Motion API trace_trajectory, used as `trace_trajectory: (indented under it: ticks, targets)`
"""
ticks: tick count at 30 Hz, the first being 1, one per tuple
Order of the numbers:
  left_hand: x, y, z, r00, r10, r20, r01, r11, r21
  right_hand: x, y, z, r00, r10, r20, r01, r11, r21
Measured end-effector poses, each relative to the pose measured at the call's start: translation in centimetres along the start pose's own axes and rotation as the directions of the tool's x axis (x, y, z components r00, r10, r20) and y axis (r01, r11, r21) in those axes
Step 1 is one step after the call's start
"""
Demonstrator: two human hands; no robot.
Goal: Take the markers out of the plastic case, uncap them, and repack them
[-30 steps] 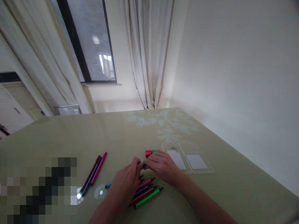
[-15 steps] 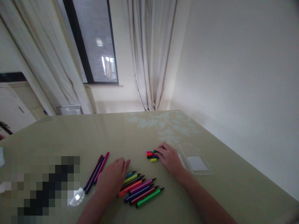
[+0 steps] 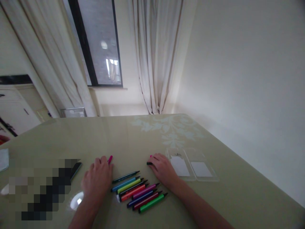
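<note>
My left hand (image 3: 97, 174) lies over the small group of markers at the left, fingers curled and their tips hidden. The tip of a pink marker (image 3: 110, 159) sticks out beside its index finger. My right hand (image 3: 164, 168) pinches a small black marker cap (image 3: 149, 163) low over the table, covering most of the loose caps. A pink cap (image 3: 151, 156) peeks out behind its fingers. Between the hands, uncapped markers lie in a slanted row, tips to the upper right, from a dark teal marker (image 3: 125, 177) down to a green marker (image 3: 152, 203).
An open clear plastic case (image 3: 193, 178) with white inserts lies right of my right hand. Light reflects off the table (image 3: 114, 133) at the lower left, near a pixelated dark area. A pale item (image 3: 3, 160) sits at the left edge. Walls and curtains stand behind.
My left hand has moved left, away from the row and onto the left group, uncovering the dark teal marker. My right hand has shifted left and closer, over the caps.
</note>
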State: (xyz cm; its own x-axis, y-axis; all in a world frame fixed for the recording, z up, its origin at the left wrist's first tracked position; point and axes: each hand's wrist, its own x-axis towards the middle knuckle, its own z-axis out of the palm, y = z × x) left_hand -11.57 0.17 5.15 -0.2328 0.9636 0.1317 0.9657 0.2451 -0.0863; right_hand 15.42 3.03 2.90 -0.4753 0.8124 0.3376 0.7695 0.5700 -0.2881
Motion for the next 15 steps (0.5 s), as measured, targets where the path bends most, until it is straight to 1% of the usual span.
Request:
trace_trajectory:
  ticks: [3, 6, 7, 9, 10, 11, 12, 14, 15]
  targets:
    - [0.2, -0.3, 0.3, 0.998, 0.030, 0.051, -0.028, 0.999, -0.026, 0.1, 0.1, 0.2, 1.000, -0.010, 0.005, 0.010, 1.000, 0.007]
    - [0.5, -0.2, 0.3, 0.995, 0.052, 0.084, -0.048, 0.998, -0.040, 0.0, 0.0, 0.1, 1.000, -0.016, -0.024, 0.017, 1.000, 0.026]
    - [0.5, 0.1, 0.1, 0.994, 0.074, 0.079, -0.070, 0.996, -0.058, -0.1, -0.1, -0.1, 0.999, -0.018, -0.047, 0.020, 0.999, 0.040]
    - [0.2, 1.3, -0.1, 0.981, 0.188, 0.038, -0.181, 0.974, -0.136, -0.2, -0.4, -0.4, 0.993, -0.034, -0.112, 0.042, 0.996, 0.073]
    - [-0.2, 2.1, -0.2, 0.965, 0.263, 0.007, -0.257, 0.946, -0.198, -0.3, -0.5, -0.6, 0.988, -0.053, -0.146, 0.066, 0.994, 0.087]
    - [-0.7, 3.1, -0.3, 0.937, 0.347, -0.033, -0.343, 0.901, -0.264, -0.3, -0.7, -0.7, 0.981, -0.079, -0.176, 0.097, 0.991, 0.095]
    - [-1.3, 4.1, -0.4, 0.913, 0.405, -0.052, -0.397, 0.851, -0.344, -0.4, -0.8, -0.8, 0.974, -0.111, -0.195, 0.132, 0.987, 0.096]
    - [-2.5, 6.0, -0.5, 0.876, 0.479, -0.058, -0.450, 0.768, -0.455, -0.5, -0.8, -0.8, 0.961, -0.185, -0.206, 0.204, 0.976, 0.074]
    - [-3.1, 6.7, -0.5, 0.861, 0.502, -0.075, -0.475, 0.745, -0.468, -0.5, -0.7, -0.7, 0.954, -0.224, -0.201, 0.239, 0.969, 0.053]
